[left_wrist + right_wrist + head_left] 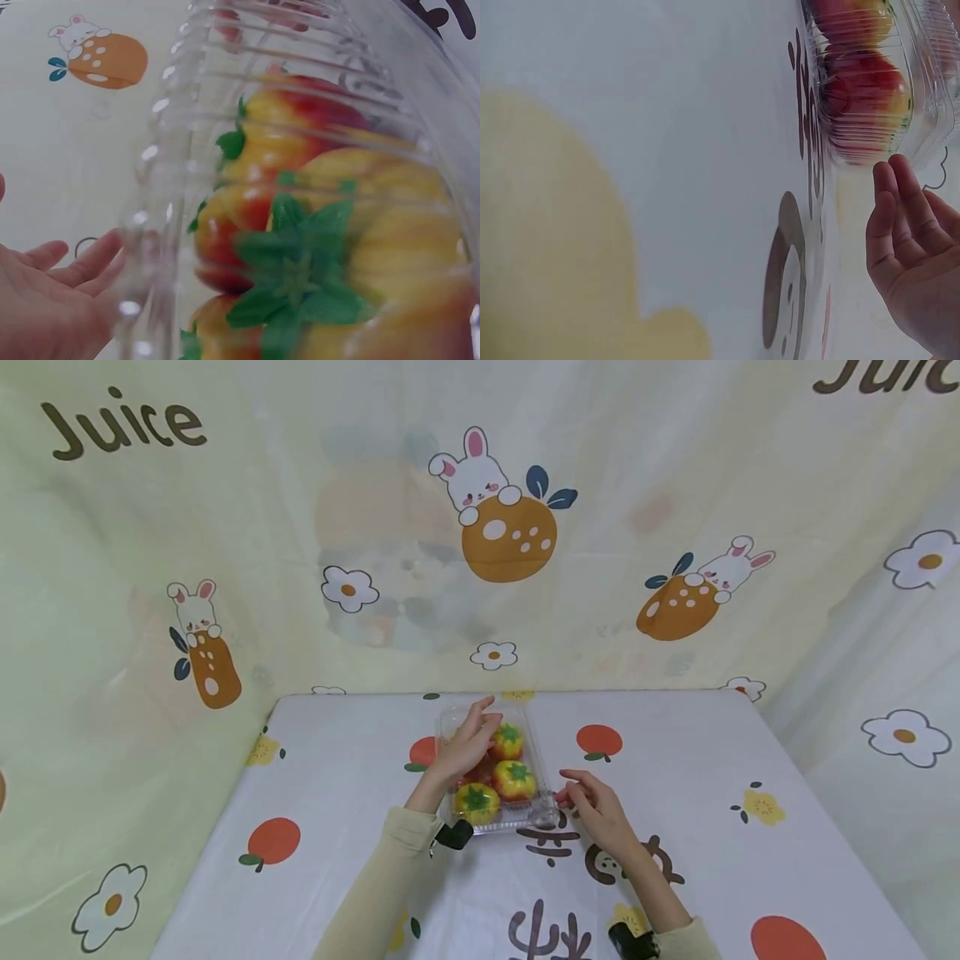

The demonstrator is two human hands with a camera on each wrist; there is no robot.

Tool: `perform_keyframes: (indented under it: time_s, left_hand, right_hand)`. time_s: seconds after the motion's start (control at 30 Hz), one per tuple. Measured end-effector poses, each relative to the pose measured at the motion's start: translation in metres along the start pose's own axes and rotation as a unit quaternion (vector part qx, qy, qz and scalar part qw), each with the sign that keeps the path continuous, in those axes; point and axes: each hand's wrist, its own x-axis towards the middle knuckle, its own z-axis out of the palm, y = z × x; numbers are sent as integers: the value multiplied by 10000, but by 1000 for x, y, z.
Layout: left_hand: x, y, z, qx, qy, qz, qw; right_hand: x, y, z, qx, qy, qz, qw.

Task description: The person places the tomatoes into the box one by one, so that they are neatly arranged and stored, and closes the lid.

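A clear ridged plastic box stands near the table's back middle, holding several yellow-and-red fruits with green star-shaped leaf tops, such as the front one. My left hand reaches over the box's left part with fingers extended, hiding some fruit. In the left wrist view, that hand shows beside the box's clear wall, palm empty. Near the box's right front corner, my right hand has loosely bent fingers and holds nothing. The right wrist view places its fingertips by the box edge; I cannot tell whether they touch.
A white cloth with printed fruit and lettering covers the table. Patterned curtains hang behind it and at both sides. Dark wrist-worn cameras sit on the left wrist and right wrist.
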Motion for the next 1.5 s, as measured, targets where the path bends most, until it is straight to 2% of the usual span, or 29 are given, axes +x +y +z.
perform_keyframes:
  time_s: [0.43, 0.57, 0.73, 1.0, 1.17, 1.3, 1.4, 1.5]
  left_hand:
    - [0, 1, -1, 267, -116, -42, 9996]
    - [-2, -1, -1, 381, -133, -39, 9992]
    - [-10, -5, -2, 735, -91, -169, 9971]
    - [-7, -9, -3, 531, -221, 56, 9983]
    - [-7, -12, -1, 540, -174, 34, 9984]
    - [-6, -12, 0, 494, -141, 63, 9987]
    - [-9, -8, 0, 541, -145, 24, 9984]
    - [-9, -8, 1, 604, -124, 23, 9981]
  right_hand:
    - [1, -6, 1, -184, -97, 5, 9998]
    - [-3, -8, 3, -127, -258, 199, 9994]
    - [-9, -8, 9, 24, -502, 577, 9971]
    - [-8, -6, 8, -106, -401, 606, 9973]
    - [-10, -4, 6, -272, -650, 607, 9957]
    - [-10, -5, 2, -138, -969, 578, 9935]
    - [-12, -19, -4, 39, -1303, 753, 9886]
    - [-13, -20, -6, 165, -1477, 948, 9843]
